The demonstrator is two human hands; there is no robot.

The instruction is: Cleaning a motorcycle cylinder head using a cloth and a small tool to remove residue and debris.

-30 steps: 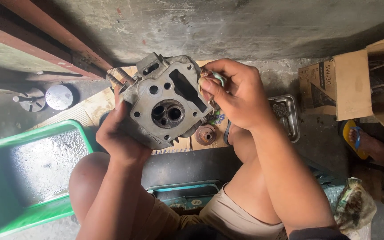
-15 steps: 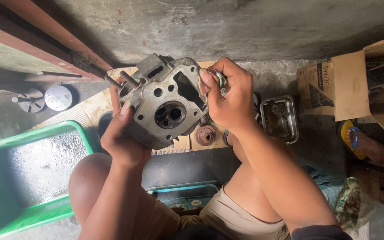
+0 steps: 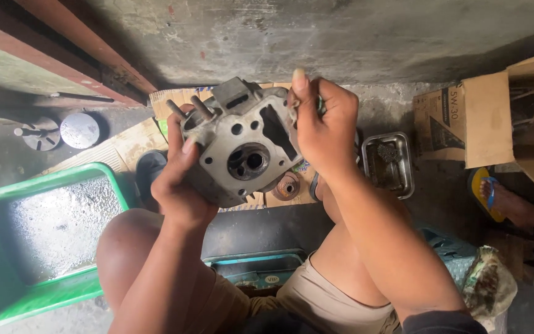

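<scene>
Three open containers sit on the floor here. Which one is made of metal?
The small steel tray, just right of the right hand; the green tub is plastic, the box cardboard.

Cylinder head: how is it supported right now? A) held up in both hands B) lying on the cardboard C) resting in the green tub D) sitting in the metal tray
A: the grey cylinder head is off the floor, the left hand gripping its left side and the right hand gripping its upper right edge; the green tub and the metal tray lie apart from it.

Floor-level repair workshop: engine part [image 3: 242, 148], parts tray [image 3: 388, 164].
</scene>
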